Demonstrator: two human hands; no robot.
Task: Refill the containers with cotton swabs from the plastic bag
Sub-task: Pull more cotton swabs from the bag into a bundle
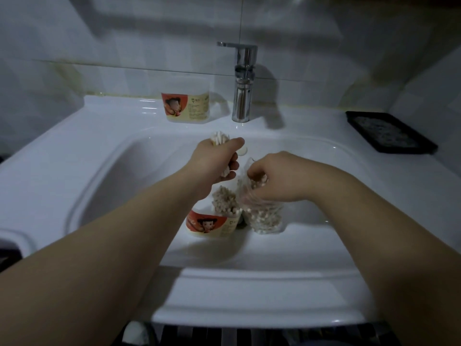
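My left hand point(214, 162) grips a bundle of cotton swabs point(219, 138) above the basin, their white tips sticking out past my fist. Just below it, a round container point(212, 224) with a red cartoon label stands in the sink, packed with upright swabs. Beside it on the right sits a clear plastic bag point(263, 218) holding many swabs. My right hand point(272, 176) reaches into the bag's open top, fingers curled on the swabs inside. A second labelled container point(185, 106) stands on the ledge behind the basin, left of the tap.
The white sink point(104, 156) fills most of the view. A chrome tap point(243, 81) rises at the back centre. A black tray point(389, 132) lies on the counter at the right. A small white overflow cap point(243, 151) sits on the basin's back wall.
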